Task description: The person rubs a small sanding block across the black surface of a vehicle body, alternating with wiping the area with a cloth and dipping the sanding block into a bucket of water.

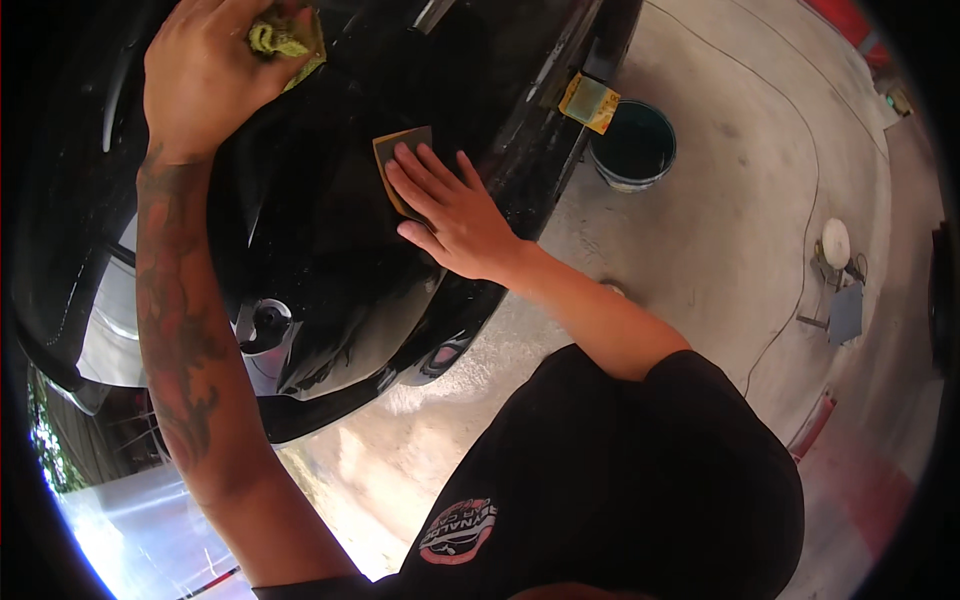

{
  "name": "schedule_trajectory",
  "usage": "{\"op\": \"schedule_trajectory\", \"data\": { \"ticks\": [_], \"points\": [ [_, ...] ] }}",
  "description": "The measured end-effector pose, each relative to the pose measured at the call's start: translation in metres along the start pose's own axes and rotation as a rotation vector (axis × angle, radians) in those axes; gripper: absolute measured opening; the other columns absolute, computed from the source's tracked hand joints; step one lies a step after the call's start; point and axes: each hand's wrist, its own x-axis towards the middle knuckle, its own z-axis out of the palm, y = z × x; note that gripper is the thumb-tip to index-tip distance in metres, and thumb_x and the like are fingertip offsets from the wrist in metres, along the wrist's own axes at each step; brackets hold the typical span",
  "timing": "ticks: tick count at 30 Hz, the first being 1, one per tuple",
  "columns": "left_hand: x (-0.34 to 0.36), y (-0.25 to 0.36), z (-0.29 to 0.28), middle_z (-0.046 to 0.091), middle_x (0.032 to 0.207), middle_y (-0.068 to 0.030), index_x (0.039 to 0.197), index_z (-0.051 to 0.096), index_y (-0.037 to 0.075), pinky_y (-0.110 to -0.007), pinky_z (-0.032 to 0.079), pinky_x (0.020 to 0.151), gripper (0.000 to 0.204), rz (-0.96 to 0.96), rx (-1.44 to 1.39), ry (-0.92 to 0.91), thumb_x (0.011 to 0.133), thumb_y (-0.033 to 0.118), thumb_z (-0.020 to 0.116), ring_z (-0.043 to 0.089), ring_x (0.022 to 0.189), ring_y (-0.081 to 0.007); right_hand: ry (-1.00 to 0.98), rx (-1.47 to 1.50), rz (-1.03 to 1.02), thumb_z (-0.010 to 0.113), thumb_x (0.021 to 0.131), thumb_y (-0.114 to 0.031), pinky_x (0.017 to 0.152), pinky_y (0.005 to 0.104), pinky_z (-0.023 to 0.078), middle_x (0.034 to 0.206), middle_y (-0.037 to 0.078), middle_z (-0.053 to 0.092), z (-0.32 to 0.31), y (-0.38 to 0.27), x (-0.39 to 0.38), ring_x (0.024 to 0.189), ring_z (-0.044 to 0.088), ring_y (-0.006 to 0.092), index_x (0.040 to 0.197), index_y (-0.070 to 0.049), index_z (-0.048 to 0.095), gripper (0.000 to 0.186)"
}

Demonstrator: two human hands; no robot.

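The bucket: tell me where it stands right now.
In the head view, the dark green bucket stands on the concrete floor at upper right, beside the black car body, just beyond the right hand.

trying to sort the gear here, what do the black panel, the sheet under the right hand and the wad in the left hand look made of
Black panel: looks like painted, glossy bodywork, mirror reflections on it; metal or plastic beneath cannot be told.
Sheet under the right hand: thin, flat, dull olive-brown, likely abrasive paper or a thin pad.
Wad in the left hand: yellow-green, crumpled and fuzzy, probably cloth.
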Motion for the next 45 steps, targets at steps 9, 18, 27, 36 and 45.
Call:
{"op": "schedule_trajectory", "data": {
  "ticks": [9, 18, 27, 36, 45],
  "points": [
    [-0.014, -0.013, 0.003, 0.066, 0.095, -0.0023, 0.089, 0.063, 0.007, -0.034, 0.053, 0.072, 0.022, -0.028, -0.054, -0.013, 0.076, 0.01, 0.081, 0.065, 0.085, -0.025, 0.211, 0.045, 0.313, 0.055, 0.101, -0.036, 0.113, 0.0684, 0.027, 0.164, 0.019, 0.026, -0.001, -0.009, 0.053, 0.149, 0.028, 0.0445, 0.155, -0.012, 0.035, 0.063],
    [-0.01, -0.011, 0.001, 0.068, 0.1, -0.0025, 0.089, 0.064, 0.006, -0.035, 0.054, 0.075, 0.021, -0.041, -0.068, -0.009, 0.078, 0.011, 0.081, 0.066, 0.087, -0.0256, 0.293, 0.064, 0.366, 0.053, 0.102, -0.035, 0.112, 0.0701, 0.027, 0.163, 0.019, 0.027, -0.013, -0.001, 0.074, 0.15, 0.026, 0.0423, 0.154, -0.01, 0.035, 0.06],
    [-0.014, -0.013, 0.004, 0.07, 0.103, -0.0035, 0.091, 0.066, 0.005, -0.034, 0.056, 0.077, 0.021, -0.036, -0.06, -0.005, 0.077, 0.009, 0.081, 0.068, 0.089, -0.0247, 0.181, 0.005, 0.329, 0.051, 0.103, -0.042, 0.118, 0.0657, 0.019, 0.167, 0.013, 0.021, -0.008, 0.003, 0.059, 0.154, 0.021, 0.0349, 0.159, -0.017, 0.03, 0.065],
    [-0.014, -0.014, 0.004, 0.069, 0.095, 0.0028, 0.086, 0.066, 0.01, -0.034, 0.054, 0.074, 0.019, -0.043, -0.073, -0.019, 0.076, 0.014, 0.081, 0.066, 0.084, -0.022, 0.106, 0.023, 0.267, 0.056, 0.1, -0.043, 0.119, 0.0642, 0.02, 0.167, 0.015, 0.02, 0.004, -0.012, 0.034, 0.154, 0.02, 0.0374, 0.16, -0.014, 0.028, 0.072],
    [-0.01, -0.016, 0.01, 0.07, 0.097, 0.0013, 0.088, 0.066, 0.009, -0.033, 0.055, 0.075, 0.02, -0.036, -0.094, -0.023, 0.075, 0.012, 0.082, 0.067, 0.086, -0.0218, 0.261, 0.076, 0.361, 0.049, 0.103, -0.045, 0.118, 0.0632, 0.021, 0.165, 0.02, 0.022, -0.01, 0.014, 0.062, 0.153, 0.021, 0.0403, 0.157, -0.009, 0.031, 0.067]
  ]
}}
